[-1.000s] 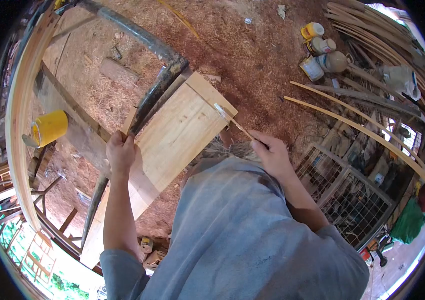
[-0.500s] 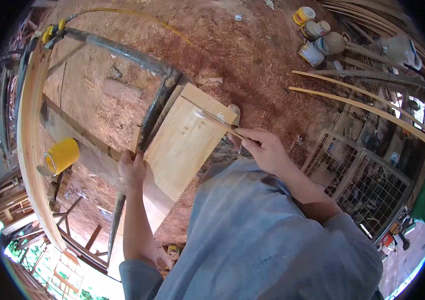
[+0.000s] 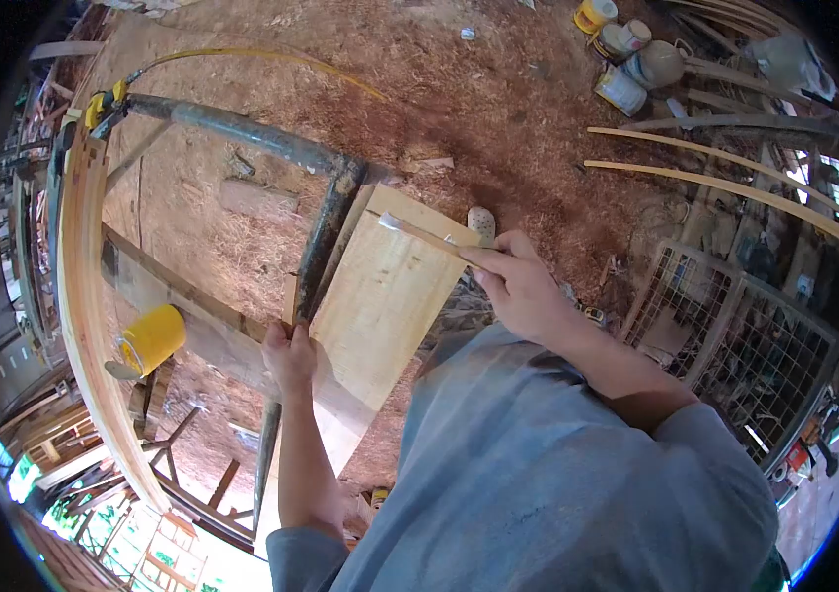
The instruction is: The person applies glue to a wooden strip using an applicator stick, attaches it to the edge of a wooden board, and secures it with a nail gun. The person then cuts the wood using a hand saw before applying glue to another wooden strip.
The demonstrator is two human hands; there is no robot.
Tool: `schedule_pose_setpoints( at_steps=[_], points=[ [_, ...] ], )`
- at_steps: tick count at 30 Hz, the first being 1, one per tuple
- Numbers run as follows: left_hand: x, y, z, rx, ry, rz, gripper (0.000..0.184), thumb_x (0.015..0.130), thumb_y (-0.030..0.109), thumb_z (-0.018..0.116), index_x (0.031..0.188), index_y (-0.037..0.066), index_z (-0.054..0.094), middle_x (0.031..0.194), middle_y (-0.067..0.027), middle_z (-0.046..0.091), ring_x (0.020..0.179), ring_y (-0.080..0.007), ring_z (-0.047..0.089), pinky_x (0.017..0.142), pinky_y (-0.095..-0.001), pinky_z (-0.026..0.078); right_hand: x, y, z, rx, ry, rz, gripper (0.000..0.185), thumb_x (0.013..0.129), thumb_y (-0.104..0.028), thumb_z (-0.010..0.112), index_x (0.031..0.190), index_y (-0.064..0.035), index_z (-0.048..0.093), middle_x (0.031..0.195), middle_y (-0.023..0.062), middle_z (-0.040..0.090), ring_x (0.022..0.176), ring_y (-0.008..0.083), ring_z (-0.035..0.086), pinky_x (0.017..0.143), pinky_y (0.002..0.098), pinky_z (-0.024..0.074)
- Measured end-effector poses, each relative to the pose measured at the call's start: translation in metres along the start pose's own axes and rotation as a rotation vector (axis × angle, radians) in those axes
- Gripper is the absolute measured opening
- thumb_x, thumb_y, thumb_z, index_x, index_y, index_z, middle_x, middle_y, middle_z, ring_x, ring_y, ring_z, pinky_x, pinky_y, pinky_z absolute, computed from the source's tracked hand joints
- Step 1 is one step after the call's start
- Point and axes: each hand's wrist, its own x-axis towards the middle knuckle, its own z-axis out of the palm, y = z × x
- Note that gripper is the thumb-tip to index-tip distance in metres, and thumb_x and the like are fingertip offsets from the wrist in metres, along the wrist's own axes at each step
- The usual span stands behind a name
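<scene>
A pale wooden board (image 3: 380,306) lies at a slant in front of me, beside a dark metal frame bar (image 3: 332,232). My right hand (image 3: 523,291) is closed on a thin wooden stick (image 3: 429,237), whose whitish tip rests on the board near its far end, beside a crosswise line. My left hand (image 3: 291,357) is closed in a pinch at the board's left edge, around the lower end of a small wood strip (image 3: 290,296). A yellow container (image 3: 154,338) lies to the left on a wide plank (image 3: 192,321).
Long laminated wood (image 3: 79,296) curves along the left. Jars and cans (image 3: 621,89) stand at the upper right, above two thin curved strips (image 3: 735,183). A wire mesh frame (image 3: 735,335) lies at the right. One foot (image 3: 481,223) shows beyond the board.
The stick's tip has moved left along the line on the board, and my right hand has followed it. The whole view has shifted, with the board appearing a little farther right. My left hand keeps its pinch.
</scene>
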Motion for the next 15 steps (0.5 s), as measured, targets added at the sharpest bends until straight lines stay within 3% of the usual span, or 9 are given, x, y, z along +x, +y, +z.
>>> schedule_pose_setpoints(
  at_steps=[4,7,9,13,15],
  points=[
    [-0.001,0.005,0.001,-0.018,0.003,-0.053,0.026,0.079,0.016,0.07,0.072,-0.003,0.055,0.063,-0.0201,0.059,0.06,-0.0354,0.059,0.06,-0.0466,0.045,0.002,-0.013,-0.002,0.106,-0.029,0.041,0.033,0.091,-0.001,0.063,0.123,-0.0067,0.068,0.105,0.014,0.054,0.095,0.0266,0.058,0.084,0.032,0.0476],
    [-0.007,0.026,-0.004,0.125,0.015,0.022,0.025,0.079,0.016,0.07,0.072,-0.003,0.056,0.063,-0.0195,0.059,0.06,-0.0352,0.06,0.06,-0.0463,0.046,0.007,-0.016,-0.001,0.033,-0.032,0.041,0.034,0.091,-0.001,0.063,0.124,-0.0074,0.068,0.105,0.0143,0.053,0.095,0.0273,0.057,0.085,0.0325,0.0473],
    [-0.002,0.004,0.002,0.093,0.019,0.006,0.025,0.079,0.017,0.071,0.072,-0.003,0.056,0.063,-0.0187,0.059,0.06,-0.0343,0.06,0.06,-0.0461,0.046,0.009,-0.022,0.001,0.072,-0.038,0.022,0.034,0.09,0.0,0.063,0.123,-0.0076,0.068,0.107,0.0184,0.052,0.097,0.0339,0.06,0.086,0.0383,0.0491],
    [-0.002,0.007,0.001,0.053,0.014,-0.015,0.026,0.079,0.019,0.071,0.071,-0.002,0.057,0.063,-0.018,0.059,0.06,-0.0337,0.06,0.059,-0.0462,0.046,0.016,-0.017,0.004,0.114,-0.037,-0.039,0.036,0.091,-0.001,0.06,0.126,-0.0079,0.067,0.106,0.0188,0.057,0.094,0.0342,0.061,0.085,0.0385,0.0501],
    [-0.003,0.008,0.0,0.067,0.016,-0.015,0.027,0.079,0.019,0.071,0.071,-0.002,0.056,0.063,-0.0186,0.059,0.06,-0.0342,0.06,0.059,-0.0465,0.046,0.02,-0.016,-0.003,0.227,-0.121,0.14,0.037,0.094,-0.002,0.057,0.129,-0.0077,0.064,0.114,0.02,0.065,0.101,0.0338,0.065,0.089,0.0376,0.051]
  ],
)
